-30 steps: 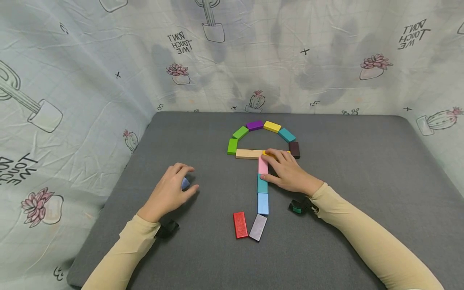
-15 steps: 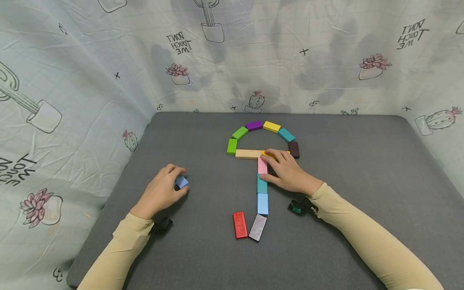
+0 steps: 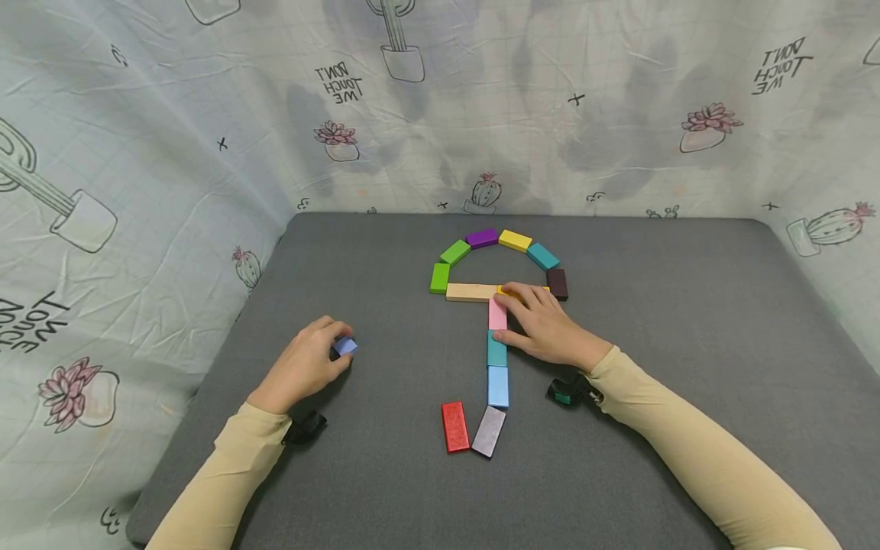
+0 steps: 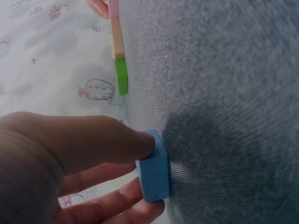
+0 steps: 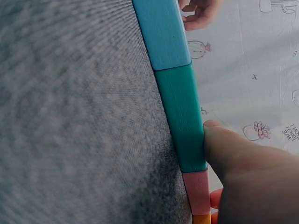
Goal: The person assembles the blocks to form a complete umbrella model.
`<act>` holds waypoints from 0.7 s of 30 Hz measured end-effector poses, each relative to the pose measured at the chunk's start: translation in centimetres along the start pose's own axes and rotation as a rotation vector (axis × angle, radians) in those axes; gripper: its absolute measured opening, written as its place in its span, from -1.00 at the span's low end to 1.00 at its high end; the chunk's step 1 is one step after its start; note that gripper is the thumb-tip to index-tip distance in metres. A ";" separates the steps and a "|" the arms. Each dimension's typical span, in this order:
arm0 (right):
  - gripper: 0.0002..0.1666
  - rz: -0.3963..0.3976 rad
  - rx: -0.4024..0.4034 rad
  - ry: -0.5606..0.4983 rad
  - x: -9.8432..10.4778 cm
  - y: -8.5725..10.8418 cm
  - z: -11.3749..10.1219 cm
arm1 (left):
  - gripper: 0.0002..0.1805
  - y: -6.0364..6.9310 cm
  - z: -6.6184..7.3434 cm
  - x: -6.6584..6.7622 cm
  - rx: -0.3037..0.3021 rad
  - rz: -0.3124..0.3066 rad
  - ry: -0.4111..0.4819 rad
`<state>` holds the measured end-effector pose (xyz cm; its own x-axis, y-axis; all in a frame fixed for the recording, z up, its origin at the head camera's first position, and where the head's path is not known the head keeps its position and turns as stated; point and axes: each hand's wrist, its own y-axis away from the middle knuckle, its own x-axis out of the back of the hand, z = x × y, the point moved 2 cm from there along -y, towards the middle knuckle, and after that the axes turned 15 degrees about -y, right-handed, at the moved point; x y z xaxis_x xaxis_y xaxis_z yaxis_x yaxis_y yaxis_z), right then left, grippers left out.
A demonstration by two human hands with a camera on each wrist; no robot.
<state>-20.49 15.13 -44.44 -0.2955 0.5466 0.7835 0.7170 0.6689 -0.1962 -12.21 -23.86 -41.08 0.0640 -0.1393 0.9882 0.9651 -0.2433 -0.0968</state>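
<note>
At the left of the table, my left hand (image 3: 305, 367) pinches a blue wooden block (image 3: 346, 346) between thumb and fingers. The left wrist view shows the thumb on one face of that blue block (image 4: 155, 172) and fingers on its far side. My right hand (image 3: 553, 327) rests on the block figure, its thumb touching the teal block (image 3: 497, 355). Its other fingers lie by the pink block (image 3: 498, 315) and partly cover a yellow one. In the right wrist view the thumb lies against the teal block (image 5: 184, 121), close to the pink block (image 5: 198, 189).
A natural wood block (image 3: 471, 292) joins an arch of green, purple (image 3: 483, 238), yellow, teal and dark brown (image 3: 558, 283) blocks. Below the teal block run a light blue block (image 3: 498, 386), a tilted grey-lilac block (image 3: 489, 431) and a red block (image 3: 455, 427). Printed cloth (image 3: 440, 107) surrounds the grey table.
My left hand has drawn slightly left and its fingers have closed on the blue block, which has turned a little. The right hand has stayed on the figure.
</note>
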 end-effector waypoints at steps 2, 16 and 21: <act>-0.22 0.000 -0.002 -0.001 0.0 0.0 0.0 | -0.70 -0.2 0.1 0.0 -0.007 -0.004 -0.001; -0.21 0.002 -0.006 0.007 -0.2 0.0 0.3 | -0.71 -2.4 6.6 0.3 -0.275 -0.086 0.114; -0.21 0.001 -0.010 0.002 -0.1 0.0 0.1 | -0.71 -2.7 9.0 -0.4 -0.374 -0.146 0.136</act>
<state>-20.53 15.16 -44.57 -0.2931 0.5461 0.7847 0.7237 0.6631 -0.1912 -12.56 -14.50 -40.14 -0.1247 -0.1965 0.9725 0.8016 -0.5976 -0.0179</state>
